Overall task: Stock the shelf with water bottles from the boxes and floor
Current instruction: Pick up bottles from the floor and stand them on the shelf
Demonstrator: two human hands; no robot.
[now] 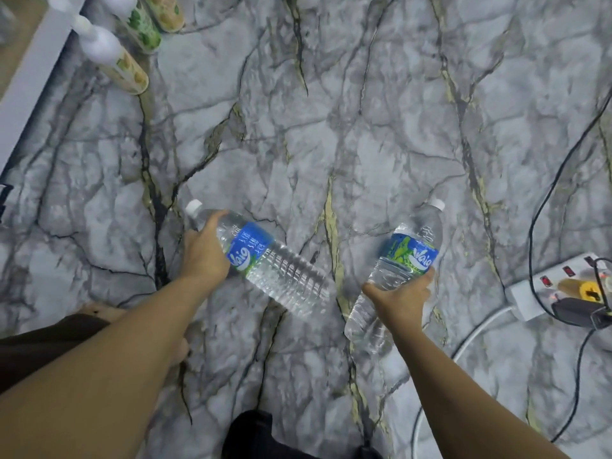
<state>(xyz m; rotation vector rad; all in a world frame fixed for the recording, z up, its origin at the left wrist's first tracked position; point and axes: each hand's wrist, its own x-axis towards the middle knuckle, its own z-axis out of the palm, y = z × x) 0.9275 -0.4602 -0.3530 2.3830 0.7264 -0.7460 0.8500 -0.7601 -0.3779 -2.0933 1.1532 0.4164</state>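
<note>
Head view: my left hand (205, 251) curls round the shoulder of the left bottle (281, 270), my right hand (402, 298) round the middle of the right bottle (412, 250). Both seem full, heavy and thin-walled; the shoulder likely holds firmest.

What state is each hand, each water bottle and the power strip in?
left hand: grips left water bottle below its neck.
left water bottle: capped, held tilted.
right hand: grips right water bottle mid-body.
right water bottle: capped, held tilted.
power strip: on the floor, plugs in, switches showing red.
</note>
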